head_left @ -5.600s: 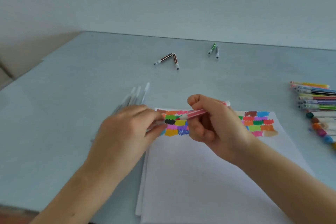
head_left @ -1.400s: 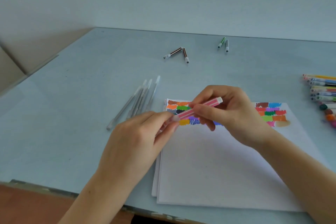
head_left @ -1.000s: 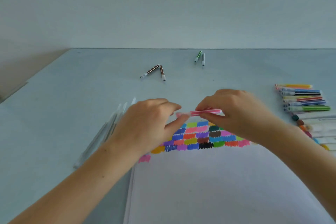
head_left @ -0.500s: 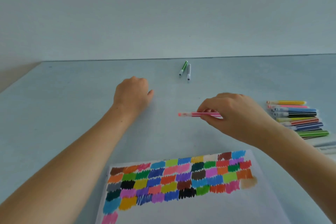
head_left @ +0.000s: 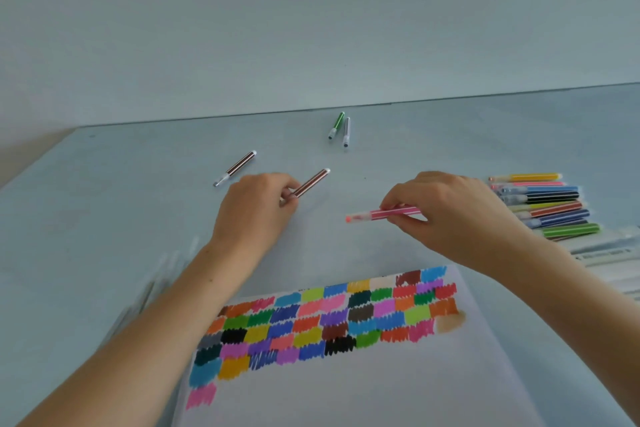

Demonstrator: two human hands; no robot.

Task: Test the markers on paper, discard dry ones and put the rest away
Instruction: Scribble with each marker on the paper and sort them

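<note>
While both hands [head_left: 256, 208] hold markers [head_left: 311, 184], paper [head_left: 346, 385] below, marker row [head_left: 550, 204] right

My desk against a bare wall

I'm at a pale blue-grey table [head_left: 104, 204] pushed up to a plain, light wall [head_left: 311, 17]; soft, even light falls across both, and a beige strip shows far left.

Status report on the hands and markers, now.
Left hand grips brown marker on table. Right hand holds pink marker above it. Nothing in the way.
</note>
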